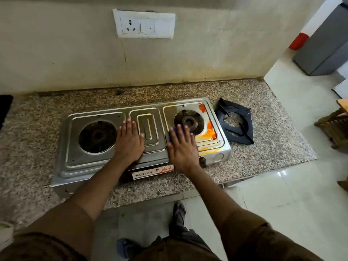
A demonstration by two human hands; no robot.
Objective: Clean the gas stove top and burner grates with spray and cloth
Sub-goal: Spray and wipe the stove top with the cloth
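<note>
A two-burner steel gas stove (94, 162) sits on a speckled granite counter, both grates off. Orange stains (208, 129) mark the stove top around the right burner (189, 122). My right hand (181, 147) lies flat, fingers straight, pressing a blue cloth (174, 133) onto the stove top just left of the right burner. My left hand (130, 142) rests flat with straight fingers on the steel between the left burner (98, 136) and the centre panel. A black burner grate (235, 122) lies on the counter to the right of the stove. No spray bottle is in view.
The granite counter (273, 132) ends at the right, with white tiled floor beyond. A wall with a socket plate (144, 23) stands behind the stove. A wooden stool (333, 125) is at the far right. My feet in sandals stand below the counter edge.
</note>
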